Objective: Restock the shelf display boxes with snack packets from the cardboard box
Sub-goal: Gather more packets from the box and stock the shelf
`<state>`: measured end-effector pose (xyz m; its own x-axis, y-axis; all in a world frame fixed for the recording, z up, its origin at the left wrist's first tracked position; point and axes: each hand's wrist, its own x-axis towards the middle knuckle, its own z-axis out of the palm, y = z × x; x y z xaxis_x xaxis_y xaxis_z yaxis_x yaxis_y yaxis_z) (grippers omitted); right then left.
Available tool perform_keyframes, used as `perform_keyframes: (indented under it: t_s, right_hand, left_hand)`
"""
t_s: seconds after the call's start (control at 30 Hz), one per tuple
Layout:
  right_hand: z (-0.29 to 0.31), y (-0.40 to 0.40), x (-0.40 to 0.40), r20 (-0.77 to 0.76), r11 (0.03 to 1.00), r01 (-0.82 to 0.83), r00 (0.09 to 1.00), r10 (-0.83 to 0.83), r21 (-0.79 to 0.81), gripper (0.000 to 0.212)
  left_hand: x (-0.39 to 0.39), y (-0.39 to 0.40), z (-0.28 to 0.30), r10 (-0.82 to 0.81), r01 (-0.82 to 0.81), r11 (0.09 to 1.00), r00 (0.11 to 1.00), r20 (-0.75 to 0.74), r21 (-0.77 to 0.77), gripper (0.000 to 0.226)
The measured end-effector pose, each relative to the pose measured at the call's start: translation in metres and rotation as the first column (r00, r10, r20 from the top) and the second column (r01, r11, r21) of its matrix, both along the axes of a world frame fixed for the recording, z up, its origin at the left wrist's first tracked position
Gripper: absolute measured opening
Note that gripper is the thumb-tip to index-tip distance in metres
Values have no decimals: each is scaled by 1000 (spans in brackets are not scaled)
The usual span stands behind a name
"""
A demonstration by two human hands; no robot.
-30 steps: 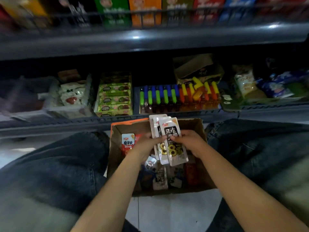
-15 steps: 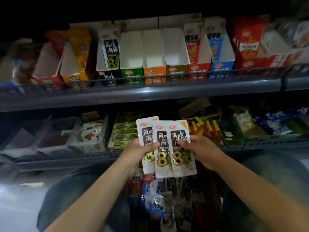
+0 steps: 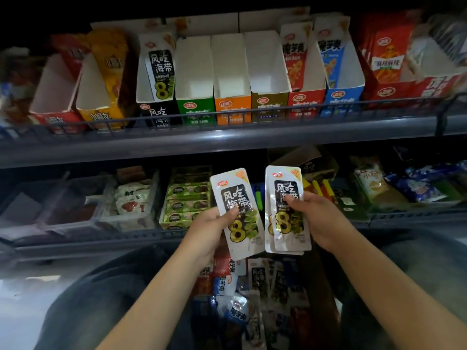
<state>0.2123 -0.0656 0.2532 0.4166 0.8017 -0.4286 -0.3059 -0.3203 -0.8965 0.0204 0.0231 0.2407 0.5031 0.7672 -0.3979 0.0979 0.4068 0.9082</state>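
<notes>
My left hand pinches one white kelp snack packet with a black label and a gold 8. My right hand grips a small stack of the same packets, a gap apart from the left one. Both are held up in front of the lower shelf. On the upper shelf stands the black kelp display box with a matching packet in it. The green, orange and brown display boxes beside it show only white insides. The cardboard box of mixed packets lies between my knees.
A wire rail runs along the upper shelf front. Red and blue display boxes with packets stand to the right, yellow and red ones to the left. The lower shelf holds green packs, clear bins and bagged snacks.
The packets came up out of the cardboard box and my view rose to the shelves. The fanned bunch has split: one packet went left with my left hand, the rest stay in my right.
</notes>
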Motion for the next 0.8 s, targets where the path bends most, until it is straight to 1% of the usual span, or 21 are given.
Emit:
perform_keyframes:
  t_s: [0.1, 0.2, 0.37, 0.5, 0.63, 0.73, 0.8]
  right_hand:
    - [-3, -1, -6, -19, 1000, -12, 1000, 12, 7, 21]
    - [-6, -1, -12, -14, 999, -20, 1000, 20, 32, 21]
    - [-7, 0, -25, 88, 996, 9, 996, -16, 86, 18]
    - [-4, 0, -37, 203, 993, -24, 979, 1, 115, 18]
    - [1, 1, -44, 308, 990, -54, 951, 12, 129, 19]
    - [7, 2, -47, 314, 992, -46, 950, 7, 116, 20]
    - [13, 3, -48, 321, 993, -38, 947, 1, 109, 22]
  left_hand:
    - [2, -5, -1, -47, 49, 998, 997, -54, 51, 18]
    - [6, -10, 0, -74, 81, 994, 993, -92, 68, 18]
    - [9, -14, 4, -125, 139, 983, 986, -109, 124, 16]
    - [14, -17, 10, -167, 198, 952, 975, -145, 233, 13]
    - [15, -19, 18, -194, 246, 920, 963, -189, 306, 13]
    - [15, -22, 25, -207, 261, 913, 959, -196, 313, 22]
    - [16, -25, 31, -189, 244, 918, 962, -195, 313, 21]
